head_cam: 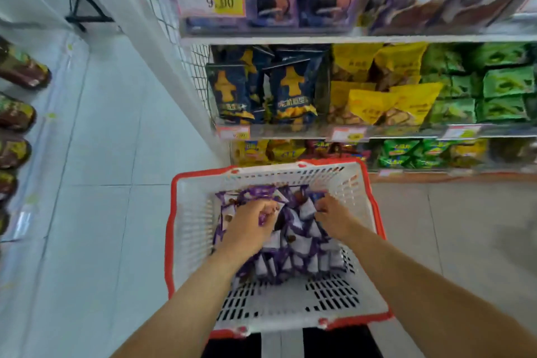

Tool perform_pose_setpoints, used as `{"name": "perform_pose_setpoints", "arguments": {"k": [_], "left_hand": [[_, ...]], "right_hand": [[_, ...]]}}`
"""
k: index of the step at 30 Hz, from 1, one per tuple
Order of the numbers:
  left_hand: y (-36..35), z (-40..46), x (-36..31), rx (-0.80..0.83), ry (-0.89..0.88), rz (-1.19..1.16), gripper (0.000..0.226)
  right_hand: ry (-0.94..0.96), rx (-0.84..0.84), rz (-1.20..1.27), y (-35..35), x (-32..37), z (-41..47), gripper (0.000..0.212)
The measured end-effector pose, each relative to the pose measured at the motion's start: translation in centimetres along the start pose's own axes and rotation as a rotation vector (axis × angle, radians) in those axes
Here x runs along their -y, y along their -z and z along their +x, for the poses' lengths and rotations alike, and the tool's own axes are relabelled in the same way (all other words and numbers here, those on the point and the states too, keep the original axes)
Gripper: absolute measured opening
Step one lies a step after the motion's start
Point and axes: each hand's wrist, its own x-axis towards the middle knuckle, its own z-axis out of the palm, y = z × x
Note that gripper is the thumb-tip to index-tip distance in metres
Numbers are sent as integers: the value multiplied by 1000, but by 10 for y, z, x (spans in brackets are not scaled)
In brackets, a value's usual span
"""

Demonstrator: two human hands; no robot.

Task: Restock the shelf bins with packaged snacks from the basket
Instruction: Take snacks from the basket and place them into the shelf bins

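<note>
Down in the white basket [203,212] with the red rim, at the foot of the shelf, both hands are buried in a heap of small purple-and-white snack packets [293,244]. The left hand [250,224] has its fingers curled into the far left of the heap and seems to be gripping a bunch of packets, one purple wrapper showing between the fingers. The right hand [331,216] is curled over the far right of the heap and seems to pinch a packet by its end, though the blur keeps me from being sure how many it holds. The packets lie jumbled, pointing every way, so no single long axis governs the pick; they fill the far half of the basket, directly under both palms, while the near half shows bare slotted floor. The relation that matters is upward and forward: the shelf bins [348,131] stand just beyond the basket's far rim and above it. I judge both hands are about equally close to the shelf.
</note>
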Motion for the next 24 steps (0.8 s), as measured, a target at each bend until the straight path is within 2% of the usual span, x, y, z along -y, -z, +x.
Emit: {"name": "perform_pose_setpoints", "arguments": {"k": [3,5,8,9,10,12,14,16,18,20,24], "left_hand": [[-19,17,38,-17,7,95,29],[-28,27,56,-16,39,191,42],[-41,40,78,94,56,337,68],[-46,44,85,131,60,338,77],[-51,47,90,165,69,324,86],[-61,50,100,216,104,260,102],[-71,48,104,264,157,171,111],[-78,44,104,314,134,216,108],[-78,37,98,340,100,268,97],[-75,30,91,387,85,225,85],[-76,8,90,600,-43,342,55]], "right_hand": [[31,-25,-17,-16,-6,36,20],[65,-75,6,-24,-4,62,29],[-22,-142,49,-33,-7,97,21],[-61,-121,-11,-37,-13,108,21],[-66,-59,-104,-37,-19,113,26],[-133,14,-230,-43,-30,121,56],[-150,49,-316,-47,-40,121,68],[-181,76,-342,-49,-41,121,67],[-176,173,-356,-43,-34,114,58],[-170,227,-334,-33,-30,104,50],[-97,132,-230,-14,-20,77,32]]}}
